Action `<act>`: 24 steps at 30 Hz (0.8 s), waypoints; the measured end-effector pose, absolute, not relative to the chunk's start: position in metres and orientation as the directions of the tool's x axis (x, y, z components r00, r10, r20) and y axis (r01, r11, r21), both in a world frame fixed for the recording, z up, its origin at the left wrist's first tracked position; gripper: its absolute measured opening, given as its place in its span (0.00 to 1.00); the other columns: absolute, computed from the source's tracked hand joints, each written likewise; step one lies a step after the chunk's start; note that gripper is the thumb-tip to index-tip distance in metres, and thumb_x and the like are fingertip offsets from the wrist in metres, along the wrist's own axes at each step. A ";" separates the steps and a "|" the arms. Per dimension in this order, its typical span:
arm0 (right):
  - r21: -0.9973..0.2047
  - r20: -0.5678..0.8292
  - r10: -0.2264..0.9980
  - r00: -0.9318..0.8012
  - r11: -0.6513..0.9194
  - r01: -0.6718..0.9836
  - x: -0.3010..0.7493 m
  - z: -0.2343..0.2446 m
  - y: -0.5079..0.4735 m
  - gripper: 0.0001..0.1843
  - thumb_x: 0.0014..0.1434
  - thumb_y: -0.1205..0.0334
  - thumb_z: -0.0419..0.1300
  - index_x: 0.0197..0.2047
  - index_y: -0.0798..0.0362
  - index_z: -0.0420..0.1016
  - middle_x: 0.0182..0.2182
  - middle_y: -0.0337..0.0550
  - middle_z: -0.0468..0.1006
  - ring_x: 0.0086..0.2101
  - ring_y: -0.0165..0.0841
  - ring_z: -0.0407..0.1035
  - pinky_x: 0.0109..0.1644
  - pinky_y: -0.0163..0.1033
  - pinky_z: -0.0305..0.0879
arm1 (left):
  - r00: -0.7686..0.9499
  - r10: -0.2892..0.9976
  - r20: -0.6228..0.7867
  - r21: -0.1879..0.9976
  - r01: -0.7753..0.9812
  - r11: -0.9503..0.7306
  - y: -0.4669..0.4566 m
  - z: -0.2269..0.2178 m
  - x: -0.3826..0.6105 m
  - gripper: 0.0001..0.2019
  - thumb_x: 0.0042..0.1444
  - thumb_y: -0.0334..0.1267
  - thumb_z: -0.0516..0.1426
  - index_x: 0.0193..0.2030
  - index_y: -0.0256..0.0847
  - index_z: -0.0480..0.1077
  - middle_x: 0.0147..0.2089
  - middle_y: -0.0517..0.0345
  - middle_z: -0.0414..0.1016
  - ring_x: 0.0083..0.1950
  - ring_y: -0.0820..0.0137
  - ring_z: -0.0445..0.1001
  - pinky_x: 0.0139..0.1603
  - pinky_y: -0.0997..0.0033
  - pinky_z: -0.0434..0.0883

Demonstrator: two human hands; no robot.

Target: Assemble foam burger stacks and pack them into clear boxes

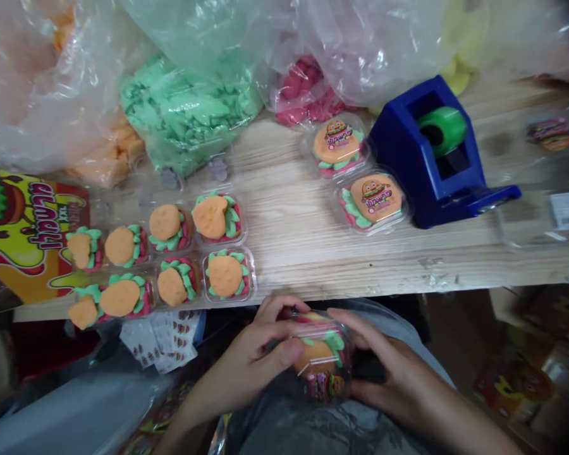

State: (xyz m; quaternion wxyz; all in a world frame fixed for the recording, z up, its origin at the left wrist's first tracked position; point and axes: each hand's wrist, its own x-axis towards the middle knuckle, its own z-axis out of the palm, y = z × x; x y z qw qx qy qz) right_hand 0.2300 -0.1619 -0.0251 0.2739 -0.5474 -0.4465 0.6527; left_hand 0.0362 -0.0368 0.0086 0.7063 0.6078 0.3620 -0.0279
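My left hand (246, 357) and right hand (384, 373) are both curled around a clear tray (320, 361) of burger-shaped gummy candy, gripping it from either side. From where I'm watching, the left thumb (282, 355) lies across the lid, and the right fingers (344, 319) wrap over the far right corner. The tray sits just below the table edge, above my lap, about equally near both hands. Its long axis runs roughly from the table toward my body, tilted a little, with a small label (325, 385) at the near end.

Beyond the wooden table's (284, 212) edge, unlabelled trays (218, 218) of the same candy stand in rows to the left. Two labelled trays (372, 201) lie farther right beside a blue tape dispenser (436, 183). A sheet of labels (161, 341) sits below the edge, left of my hands. Plastic bags of candy (184, 114) are heaped along the back.
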 end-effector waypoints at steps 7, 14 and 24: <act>-0.883 -0.469 0.840 -0.274 -0.454 0.120 0.236 -0.021 -0.166 0.47 0.52 0.66 0.65 0.63 0.23 0.42 0.61 0.30 0.61 0.58 0.34 0.58 0.61 0.43 0.57 | 0.684 0.519 -0.513 0.854 0.464 0.234 -0.053 0.004 0.032 0.22 0.62 0.51 0.43 0.43 0.49 0.76 0.55 0.52 0.61 0.59 0.61 0.60 0.61 0.59 0.56; -0.846 -0.505 0.850 -0.152 -0.522 -0.108 0.238 -0.017 -0.160 0.23 0.60 0.59 0.58 0.56 0.27 0.60 0.48 0.33 0.69 0.49 0.29 0.64 0.50 0.34 0.63 | 0.740 0.531 -0.413 0.891 0.449 0.067 -0.062 -0.002 0.029 0.36 0.55 0.64 0.33 0.48 0.52 0.74 0.60 0.54 0.57 0.58 0.56 0.56 0.61 0.57 0.53; -0.811 -0.554 0.832 -0.039 -0.549 -0.203 0.225 -0.020 -0.159 0.20 0.54 0.63 0.60 0.51 0.40 0.66 0.39 0.37 0.70 0.40 0.31 0.66 0.45 0.36 0.64 | 0.732 0.561 -0.386 0.914 0.387 0.124 -0.073 -0.012 0.012 0.37 0.53 0.67 0.35 0.50 0.50 0.73 0.68 0.57 0.48 0.61 0.53 0.55 0.63 0.54 0.51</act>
